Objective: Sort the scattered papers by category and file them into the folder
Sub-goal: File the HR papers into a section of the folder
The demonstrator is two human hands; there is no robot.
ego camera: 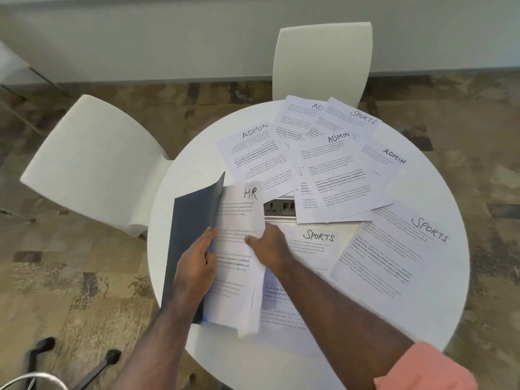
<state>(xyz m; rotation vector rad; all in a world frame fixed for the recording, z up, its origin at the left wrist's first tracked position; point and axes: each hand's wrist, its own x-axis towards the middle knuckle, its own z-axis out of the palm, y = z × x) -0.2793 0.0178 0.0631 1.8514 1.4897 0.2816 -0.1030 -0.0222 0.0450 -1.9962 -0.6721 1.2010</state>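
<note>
A round white bench (439,313) carries loose printed sheets, each headed by a handwritten word. At its left edge a dark blue folder (191,235) lies open, its cover lifted up and to the left. The left hand (197,263) holds that cover back, its fingers (209,235) curled round the cover's inner edge. Against the folder sits a stack of HR papers (239,266), slightly lifted and blurred at its lower end. The right hand (270,246) grasps this stack by its right edge, thumb on the top sheet and the other fingers hidden behind the paper. Just right of that hand lies a SPORTS sheet (318,240), and further right a larger SPORTS page (394,254), tilted. Across the far half of the bench several ADMIN sheets (334,170) overlap one another, with another SPORTS paper (357,119) near the far rim. Two white chairs (92,164) stand beside the bench on a patterned floor.
</note>
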